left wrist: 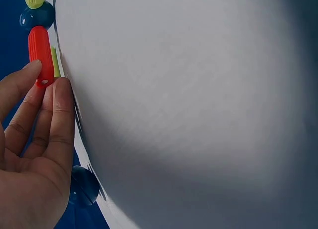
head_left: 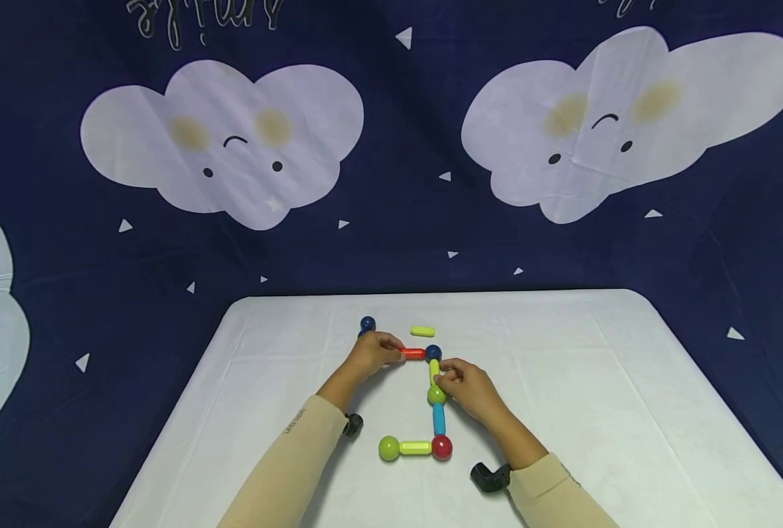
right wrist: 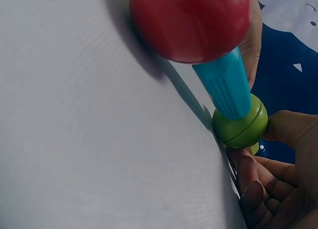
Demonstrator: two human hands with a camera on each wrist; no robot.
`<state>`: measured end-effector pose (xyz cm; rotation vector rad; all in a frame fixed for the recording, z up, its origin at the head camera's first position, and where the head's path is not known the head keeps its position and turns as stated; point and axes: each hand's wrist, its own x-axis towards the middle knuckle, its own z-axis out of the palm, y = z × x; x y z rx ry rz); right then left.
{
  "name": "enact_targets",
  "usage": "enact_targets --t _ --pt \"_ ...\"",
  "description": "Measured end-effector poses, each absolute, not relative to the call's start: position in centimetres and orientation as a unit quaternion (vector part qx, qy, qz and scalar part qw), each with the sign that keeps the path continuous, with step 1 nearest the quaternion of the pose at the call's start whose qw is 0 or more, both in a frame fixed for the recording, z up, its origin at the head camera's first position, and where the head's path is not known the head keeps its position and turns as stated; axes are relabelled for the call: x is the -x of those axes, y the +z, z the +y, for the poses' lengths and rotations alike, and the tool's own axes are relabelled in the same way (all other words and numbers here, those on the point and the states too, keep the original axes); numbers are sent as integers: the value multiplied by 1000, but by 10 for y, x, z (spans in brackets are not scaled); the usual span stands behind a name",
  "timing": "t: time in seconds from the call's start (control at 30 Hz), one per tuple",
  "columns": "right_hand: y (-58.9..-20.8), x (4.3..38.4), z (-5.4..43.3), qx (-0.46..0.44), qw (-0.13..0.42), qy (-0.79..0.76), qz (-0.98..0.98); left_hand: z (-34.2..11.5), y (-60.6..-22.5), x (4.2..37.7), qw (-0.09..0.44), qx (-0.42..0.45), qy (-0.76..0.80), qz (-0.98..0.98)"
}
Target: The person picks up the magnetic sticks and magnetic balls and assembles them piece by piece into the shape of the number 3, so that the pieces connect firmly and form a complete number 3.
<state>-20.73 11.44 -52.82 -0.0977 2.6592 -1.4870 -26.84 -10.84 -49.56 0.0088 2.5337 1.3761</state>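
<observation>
My left hand (head_left: 373, 353) pinches the free end of a red rod (head_left: 413, 353) between thumb and fingertips. That rod's other end meets a dark blue ball (head_left: 433, 353). From the ball a yellow-green rod (head_left: 434, 369) runs toward me, pinched by my right hand (head_left: 472, 390) just above a green ball (head_left: 436, 395). A light blue rod (right wrist: 224, 85) joins this green ball to a red ball (right wrist: 191, 23). Leftward from the red ball, another yellow-green rod (head_left: 416, 447) leads to a second green ball (head_left: 388, 448). My right fingertips are partly hidden in the right wrist view.
A loose yellow-green rod (head_left: 422, 331) lies beyond the chain. Behind my left hand sits a dark blue ball (head_left: 368, 323), with another blue piece partly hidden beside it. All rest on a white table (head_left: 563, 352) before a navy cloth backdrop (head_left: 405, 242).
</observation>
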Motion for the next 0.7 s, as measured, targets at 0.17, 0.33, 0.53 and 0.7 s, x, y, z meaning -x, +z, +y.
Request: enact_targets --t 0.17,0.33,0.53,0.7 --pt "-528 207 114 31 45 -486 872 -109 -496 269 131 -2 475 870" --pt "-528 207 115 26 47 -486 872 -108 -497 268 132 3 478 869" --pt "-529 210 115 18 41 -485 873 -107 -496 267 131 6 478 868" --pt "-526 215 114 15 23 -478 878 -107 -497 269 135 9 477 868"
